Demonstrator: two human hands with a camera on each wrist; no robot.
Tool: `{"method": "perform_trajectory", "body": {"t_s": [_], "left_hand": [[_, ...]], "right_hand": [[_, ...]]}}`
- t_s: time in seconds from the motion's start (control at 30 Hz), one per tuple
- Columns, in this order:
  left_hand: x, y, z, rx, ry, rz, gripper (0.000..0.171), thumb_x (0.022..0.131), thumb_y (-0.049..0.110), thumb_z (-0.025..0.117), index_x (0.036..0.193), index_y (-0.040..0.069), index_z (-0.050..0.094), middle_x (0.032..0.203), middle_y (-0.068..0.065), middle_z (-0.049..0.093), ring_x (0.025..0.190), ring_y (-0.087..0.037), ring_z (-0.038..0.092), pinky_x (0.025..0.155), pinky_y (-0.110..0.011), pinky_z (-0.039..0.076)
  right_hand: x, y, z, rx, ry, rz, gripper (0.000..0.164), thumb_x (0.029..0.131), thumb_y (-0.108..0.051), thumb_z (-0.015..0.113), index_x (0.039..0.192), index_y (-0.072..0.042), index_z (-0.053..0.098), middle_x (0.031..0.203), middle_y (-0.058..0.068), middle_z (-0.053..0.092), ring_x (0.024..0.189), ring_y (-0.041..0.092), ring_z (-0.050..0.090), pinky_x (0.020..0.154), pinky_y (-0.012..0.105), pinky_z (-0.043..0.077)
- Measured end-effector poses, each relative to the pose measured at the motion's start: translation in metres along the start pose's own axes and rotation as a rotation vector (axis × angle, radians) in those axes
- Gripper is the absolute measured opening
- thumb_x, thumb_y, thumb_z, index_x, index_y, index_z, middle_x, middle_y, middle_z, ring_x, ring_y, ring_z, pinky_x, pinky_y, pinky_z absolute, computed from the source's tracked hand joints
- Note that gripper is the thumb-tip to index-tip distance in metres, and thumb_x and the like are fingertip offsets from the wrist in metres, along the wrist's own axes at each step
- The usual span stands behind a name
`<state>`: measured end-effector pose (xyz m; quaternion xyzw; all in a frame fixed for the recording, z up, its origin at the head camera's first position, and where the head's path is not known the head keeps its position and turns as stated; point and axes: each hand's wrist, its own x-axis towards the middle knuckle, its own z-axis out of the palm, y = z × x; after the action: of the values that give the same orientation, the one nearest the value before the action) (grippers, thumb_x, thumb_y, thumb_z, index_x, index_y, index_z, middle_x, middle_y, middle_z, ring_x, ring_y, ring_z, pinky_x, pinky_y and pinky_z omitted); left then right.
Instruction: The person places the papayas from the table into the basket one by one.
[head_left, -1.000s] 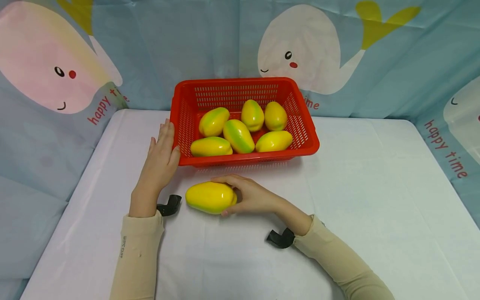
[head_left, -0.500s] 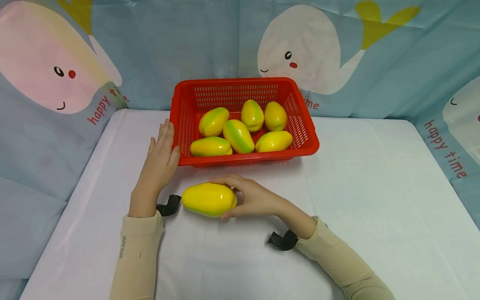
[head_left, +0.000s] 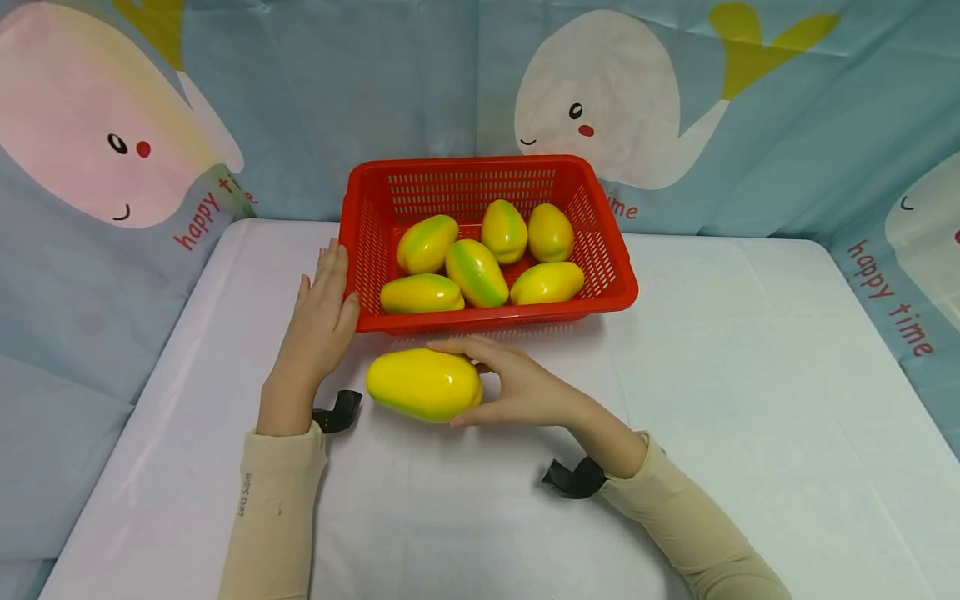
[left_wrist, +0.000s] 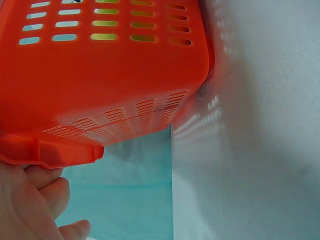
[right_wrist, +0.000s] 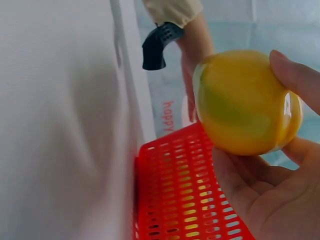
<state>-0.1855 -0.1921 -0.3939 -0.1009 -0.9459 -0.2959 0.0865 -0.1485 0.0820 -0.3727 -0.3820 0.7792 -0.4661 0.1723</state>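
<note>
In the head view my right hand [head_left: 521, 387] holds a glossy yellow papaya [head_left: 423, 384] with a green tinge by its right end. Thumb and fingers grip its two sides, and the right wrist view shows the papaya [right_wrist: 245, 102] raised off the table. It is in front of the red plastic basket [head_left: 495, 315], whose near rim lies just beyond it. My left hand [head_left: 318, 325] rests with straight fingers along the basket's left side. The left wrist view has those fingers [left_wrist: 52, 192] touching the outer rim. Several yellow-green papayas [head_left: 476, 272] lie inside the basket.
A white cloth [head_left: 750, 400] covers the table. Behind the basket hangs a blue curtain [head_left: 420, 75] printed with whales. Black wrist mounts [head_left: 573, 478] stick out from both wrists, the left mount [head_left: 339, 411] close to the held papaya's left end.
The right hand has raised the papaya from the table; it first shifted slightly toward the person, then up and toward the basket. The left hand and the basket have stayed put.
</note>
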Motion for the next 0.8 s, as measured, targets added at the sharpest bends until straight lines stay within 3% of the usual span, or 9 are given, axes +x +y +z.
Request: {"method": "perform_trajectory", "body": {"t_s": [0.43, 0.8], "left_hand": [[0.000, 0.002, 0.000, -0.007, 0.006, -0.008, 0.060, 0.098, 0.022, 0.033, 0.151, 0.003, 0.011, 0.157, -0.009, 0.009, 0.144, -0.025, 0.006, 0.114, -0.050, 0.001], [0.000, 0.001, 0.000, -0.012, 0.006, -0.004, 0.060, 0.098, 0.022, 0.033, 0.151, 0.002, 0.012, 0.157, -0.010, 0.009, 0.144, -0.026, 0.005, 0.113, -0.052, 0.002]], "right_hand": [[-0.006, -0.004, -0.014, 0.041, 0.087, -0.043, 0.078, 0.072, -0.015, 0.082, 0.140, -0.013, 0.044, 0.136, -0.003, 0.047, 0.116, 0.013, 0.047, 0.097, 0.039, 0.043], [-0.009, -0.006, -0.025, 0.045, 0.135, -0.031, 0.077, 0.072, -0.013, 0.082, 0.140, -0.015, 0.044, 0.137, -0.004, 0.046, 0.120, 0.013, 0.045, 0.100, 0.037, 0.041]]}}
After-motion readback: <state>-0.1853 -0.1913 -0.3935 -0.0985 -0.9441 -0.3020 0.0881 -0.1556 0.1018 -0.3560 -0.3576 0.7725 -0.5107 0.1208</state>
